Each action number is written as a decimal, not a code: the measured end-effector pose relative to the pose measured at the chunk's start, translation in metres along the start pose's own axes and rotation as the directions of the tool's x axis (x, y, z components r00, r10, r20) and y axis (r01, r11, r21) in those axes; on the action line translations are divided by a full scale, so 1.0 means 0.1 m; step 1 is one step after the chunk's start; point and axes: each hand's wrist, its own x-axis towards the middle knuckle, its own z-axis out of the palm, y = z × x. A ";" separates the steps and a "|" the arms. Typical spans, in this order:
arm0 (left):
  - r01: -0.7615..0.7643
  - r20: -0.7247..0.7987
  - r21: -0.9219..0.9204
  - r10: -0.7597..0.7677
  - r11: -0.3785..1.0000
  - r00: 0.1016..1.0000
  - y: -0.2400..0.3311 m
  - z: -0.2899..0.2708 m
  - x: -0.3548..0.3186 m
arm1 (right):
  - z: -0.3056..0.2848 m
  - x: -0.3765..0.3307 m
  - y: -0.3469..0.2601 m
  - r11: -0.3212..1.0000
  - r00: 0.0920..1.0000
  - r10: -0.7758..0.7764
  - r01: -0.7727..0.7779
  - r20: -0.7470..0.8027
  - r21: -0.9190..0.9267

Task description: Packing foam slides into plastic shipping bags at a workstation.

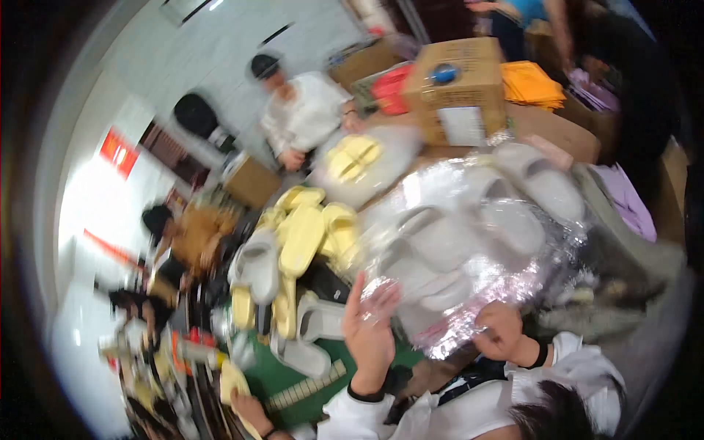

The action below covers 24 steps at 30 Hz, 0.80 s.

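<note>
While both hands (433, 334) grip the clear bag of grey slippers (469, 242), yellow slippers (304, 235) crowd just beside — cardboard box (458, 88) behind.

A large plastic bag of slippers (469, 242) lies in the middle, right of a loose heap of slippers (297, 249). The left hand (369, 334) touches the bag's near left corner; the right hand (500, 330) sits at its near edge, further right. Behind the heap lies a smaller bag with a pair of slippers (356, 163) in it. Behind the large bag stands a cardboard box (458, 92), with a stack of flat packets (532, 84) just to its right. A seated person (304, 110) is behind the smaller bag, left of the box. Another person (191, 235) sits left of the heap.
</note>
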 end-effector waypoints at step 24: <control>-0.464 0.850 0.300 -0.013 0.834 0.526 -0.37 0.13 -0.85 | -0.01 -0.01 0.34 0.299 0.596 0.752 -0.690 0.282 0.659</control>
